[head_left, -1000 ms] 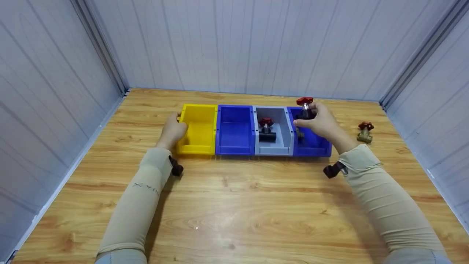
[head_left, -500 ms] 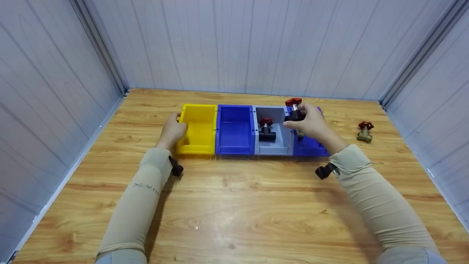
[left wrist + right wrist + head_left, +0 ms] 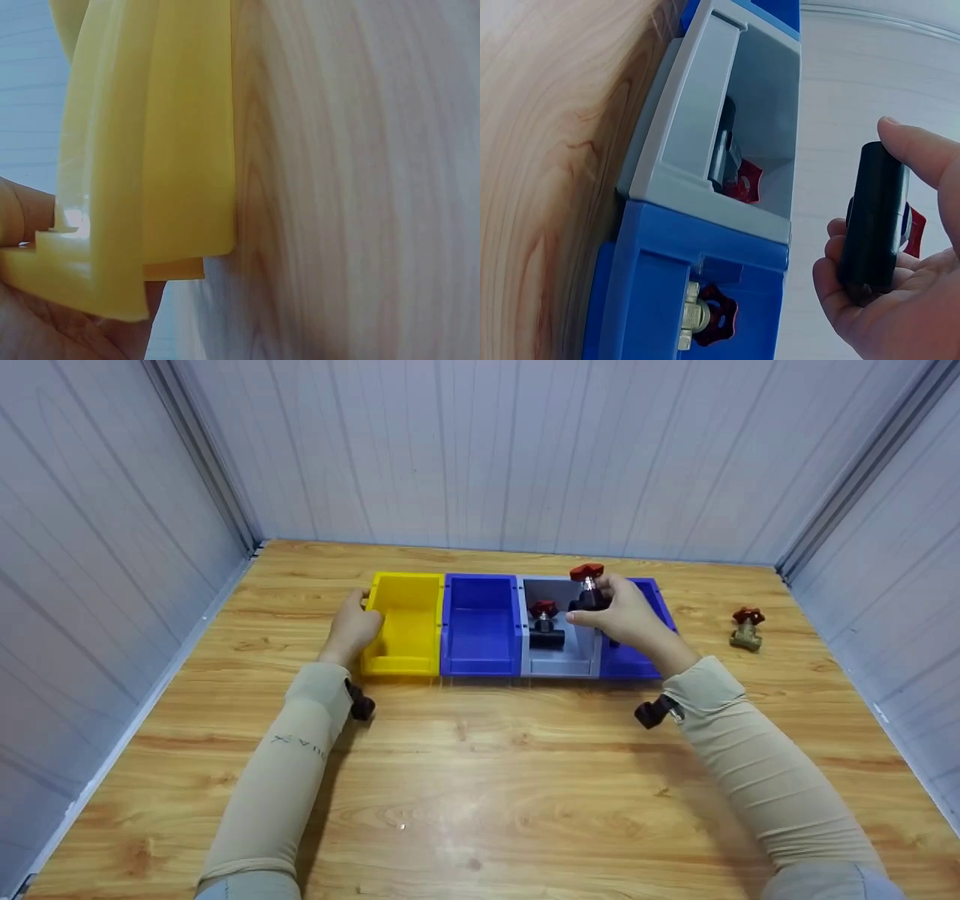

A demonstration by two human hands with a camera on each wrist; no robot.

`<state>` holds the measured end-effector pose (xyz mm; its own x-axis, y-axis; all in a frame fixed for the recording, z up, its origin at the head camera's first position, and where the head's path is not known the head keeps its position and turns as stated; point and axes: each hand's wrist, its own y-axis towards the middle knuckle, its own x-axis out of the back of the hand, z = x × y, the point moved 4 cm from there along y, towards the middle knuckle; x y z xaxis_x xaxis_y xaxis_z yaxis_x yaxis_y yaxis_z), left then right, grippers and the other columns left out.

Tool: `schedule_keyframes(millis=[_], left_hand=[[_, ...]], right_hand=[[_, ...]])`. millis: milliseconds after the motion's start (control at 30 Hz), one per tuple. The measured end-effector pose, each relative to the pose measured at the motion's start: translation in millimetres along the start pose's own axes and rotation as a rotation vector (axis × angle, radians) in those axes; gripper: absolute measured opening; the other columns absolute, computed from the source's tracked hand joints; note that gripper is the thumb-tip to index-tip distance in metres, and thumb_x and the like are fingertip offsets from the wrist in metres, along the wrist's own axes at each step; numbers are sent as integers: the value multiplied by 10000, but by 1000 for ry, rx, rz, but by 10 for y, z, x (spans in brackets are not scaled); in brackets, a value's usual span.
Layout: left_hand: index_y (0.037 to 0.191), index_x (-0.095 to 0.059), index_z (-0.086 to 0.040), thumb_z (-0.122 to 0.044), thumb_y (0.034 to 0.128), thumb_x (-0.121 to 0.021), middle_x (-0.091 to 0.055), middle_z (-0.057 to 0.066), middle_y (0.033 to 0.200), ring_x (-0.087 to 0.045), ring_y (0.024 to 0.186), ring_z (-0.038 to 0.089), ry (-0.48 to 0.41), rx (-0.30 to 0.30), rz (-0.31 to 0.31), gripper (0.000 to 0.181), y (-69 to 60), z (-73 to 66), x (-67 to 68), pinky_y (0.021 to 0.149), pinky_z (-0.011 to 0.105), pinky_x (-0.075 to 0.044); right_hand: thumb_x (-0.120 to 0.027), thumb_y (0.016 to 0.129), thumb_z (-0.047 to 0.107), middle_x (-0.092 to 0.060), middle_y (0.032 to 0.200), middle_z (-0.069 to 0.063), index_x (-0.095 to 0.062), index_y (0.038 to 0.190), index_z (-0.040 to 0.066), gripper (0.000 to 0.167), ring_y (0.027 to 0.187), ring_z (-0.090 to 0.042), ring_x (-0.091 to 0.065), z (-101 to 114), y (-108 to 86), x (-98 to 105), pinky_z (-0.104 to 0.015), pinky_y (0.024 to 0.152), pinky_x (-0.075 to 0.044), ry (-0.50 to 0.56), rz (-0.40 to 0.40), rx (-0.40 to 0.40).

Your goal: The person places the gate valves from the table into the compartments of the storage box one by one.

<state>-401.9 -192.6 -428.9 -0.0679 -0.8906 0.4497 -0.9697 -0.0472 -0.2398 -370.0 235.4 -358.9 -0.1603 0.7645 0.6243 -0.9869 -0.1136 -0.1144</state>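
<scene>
My left hand (image 3: 354, 630) grips the left wall of the yellow bin (image 3: 407, 619); the left wrist view shows fingers on both sides of its rim. My right hand (image 3: 634, 619) holds a black valve (image 3: 588, 600) with a red handle, thumb at one end of its pipe and fingers at the other. This valve hangs above the grey bin (image 3: 561, 668), touching neither its walls nor floor. Inside the grey bin lies a similar black valve (image 3: 547, 638). A brass valve (image 3: 694, 319) with a dark red handle sits in the right blue bin (image 3: 656, 300).
Another blue bin (image 3: 481, 622) stands between the yellow and grey ones, the bins joined in a row. A second brass valve (image 3: 746, 636) stands on the wooden table (image 3: 465, 780) at the right. Pale panel walls (image 3: 480, 457) enclose the back and sides.
My right hand has moved left with the black valve, from above the right blue bin to above the grey bin. The left hand stays on the yellow bin.
</scene>
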Motion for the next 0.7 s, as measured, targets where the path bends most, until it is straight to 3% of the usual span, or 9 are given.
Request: schedule_keyframes(millis=[100, 700], left_hand=[[1713, -286, -140, -97, 1072, -391, -353, 176, 1735, -398, 1541, 343, 11, -3, -5, 651, 1, -7, 2, 1256, 534, -352], [1690, -319, -121, -103, 1071, -386, -371, 170, 1726, -404, 1535, 334, 18, -27, -4, 623, -7, -6, 5, 1267, 540, -344]], right_hand=[[-852, 953, 312, -515, 1524, -247, -440, 1502, -16, 760, 1228, -343, -594, 25, 0, -38, -473, 1015, -539, 14, 2, 3], [-882, 922, 252, -527, 1535, -252, -446, 1514, -31, 788, 1365, -358, -526, 208, 21, -294, -506, 1165, -453, 41, 4, 41]])
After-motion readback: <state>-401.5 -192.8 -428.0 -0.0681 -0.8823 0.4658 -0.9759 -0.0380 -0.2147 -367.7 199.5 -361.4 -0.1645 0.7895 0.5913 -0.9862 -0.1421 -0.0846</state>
